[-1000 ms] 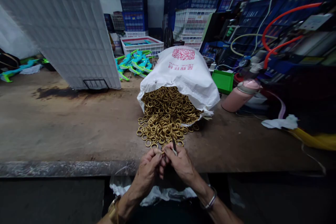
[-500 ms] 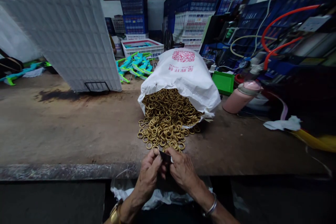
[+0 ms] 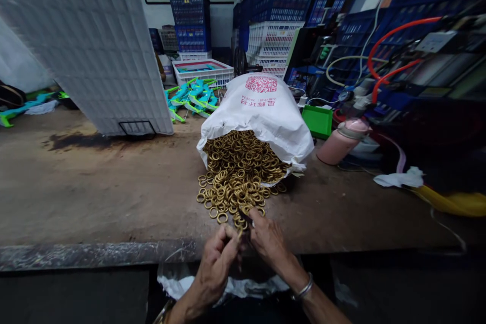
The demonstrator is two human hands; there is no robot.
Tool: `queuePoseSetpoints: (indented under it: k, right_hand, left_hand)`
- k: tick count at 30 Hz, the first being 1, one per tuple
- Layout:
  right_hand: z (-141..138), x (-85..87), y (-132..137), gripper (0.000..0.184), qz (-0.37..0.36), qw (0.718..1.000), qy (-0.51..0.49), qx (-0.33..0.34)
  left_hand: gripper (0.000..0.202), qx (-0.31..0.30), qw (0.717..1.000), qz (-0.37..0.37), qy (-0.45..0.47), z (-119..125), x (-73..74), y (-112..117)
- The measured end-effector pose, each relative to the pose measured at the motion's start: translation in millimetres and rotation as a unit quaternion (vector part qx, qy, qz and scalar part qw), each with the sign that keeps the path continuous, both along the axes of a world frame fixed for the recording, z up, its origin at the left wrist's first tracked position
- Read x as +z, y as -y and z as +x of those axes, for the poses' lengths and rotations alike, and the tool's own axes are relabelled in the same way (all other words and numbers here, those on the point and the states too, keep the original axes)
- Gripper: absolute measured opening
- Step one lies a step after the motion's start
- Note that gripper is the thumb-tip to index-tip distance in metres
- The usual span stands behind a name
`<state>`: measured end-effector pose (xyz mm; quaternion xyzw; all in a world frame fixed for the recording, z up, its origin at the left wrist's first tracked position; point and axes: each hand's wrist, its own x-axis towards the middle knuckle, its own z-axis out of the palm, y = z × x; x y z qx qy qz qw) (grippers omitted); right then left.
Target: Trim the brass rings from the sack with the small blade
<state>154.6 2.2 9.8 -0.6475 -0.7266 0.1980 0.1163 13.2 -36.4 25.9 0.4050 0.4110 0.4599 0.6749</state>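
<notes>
At the bench (image 3: 94, 197) edge, the left hand (image 3: 216, 260) curls shut; what it pinches is unclear. The right hand (image 3: 268, 238), nearer, grips a small dark tool (image 3: 245, 216) pointing forward-left into brass rings (image 3: 235, 182) spilling from a white sack (image 3: 266, 111) directly ahead.

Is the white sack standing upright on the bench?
No, the white sack lies on its side on the bench, its mouth open toward the person, with brass rings spilling out.

The white sack (image 3: 261, 111) hides most of the brass rings (image 3: 239, 172). What the left hand (image 3: 217, 258) and right hand (image 3: 268, 237) pinch is too small to tell.
</notes>
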Motion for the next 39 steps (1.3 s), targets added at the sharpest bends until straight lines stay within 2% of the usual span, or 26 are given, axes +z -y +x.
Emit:
queuePoseSetpoints:
  k: [3,6,8,12,15,19,22,25,30,34,39]
  right_hand:
    - [18.5,-1.1,-10.4,0.029,0.03,0.998,-0.021,-0.054]
    - [35.9,-2.0,-20.6,0.022,0.082,0.989,-0.059,-0.104]
    - [43.3,-3.8,-25.1,0.02,0.086,0.987,-0.063,-0.121]
    - [45.7,-9.6,-26.1,0.02,0.052,0.993,-0.031,-0.101]
    - [41.4,-12.2,-24.7,0.019,0.055,0.994,0.009,-0.092]
    - [37.4,-13.1,-26.3,0.019,0.052,0.994,0.031,-0.093]
    - [38.1,-15.5,-27.2,0.019,0.049,0.994,0.039,-0.093]
    - [41.3,-20.2,-26.5,0.017,0.064,0.995,0.03,-0.074]
    - [46.5,-27.4,-26.3,0.02,0.079,0.994,0.034,-0.061]
    - [46.8,-28.5,-28.3,0.025,0.081,0.992,0.055,-0.077]
    - [48.1,-26.7,-30.3,0.018,0.05,0.994,0.065,-0.065]
  left_hand:
    - [0.027,-0.032,0.998,-0.032,0.054,1.8,7.9,1.1]
    - [0.027,-0.013,0.992,-0.073,0.1,2.4,9.6,-5.2]
    - [0.029,0.007,0.99,-0.088,0.114,1.7,7.7,-10.1]
    - [0.021,0.022,0.978,-0.129,0.161,-1.5,2.0,-14.7]
    - [0.014,0.009,0.964,-0.158,0.214,-3.7,-1.8,-15.0]
    - [0.015,-0.012,0.941,-0.209,0.266,-3.3,-7.6,-14.8]
    - [0.023,-0.008,0.924,-0.242,0.296,-0.9,-14.3,-14.1]
    - [0.025,0.009,0.923,-0.263,0.282,2.0,-20.9,-12.8]
    - [0.023,0.013,0.936,-0.267,0.227,6.7,-24.7,-12.7]
    - [0.026,-0.011,0.948,-0.244,0.206,9.2,-21.7,-15.8]
    - [0.027,-0.002,0.97,-0.193,0.146,9.7,-18.3,-20.0]
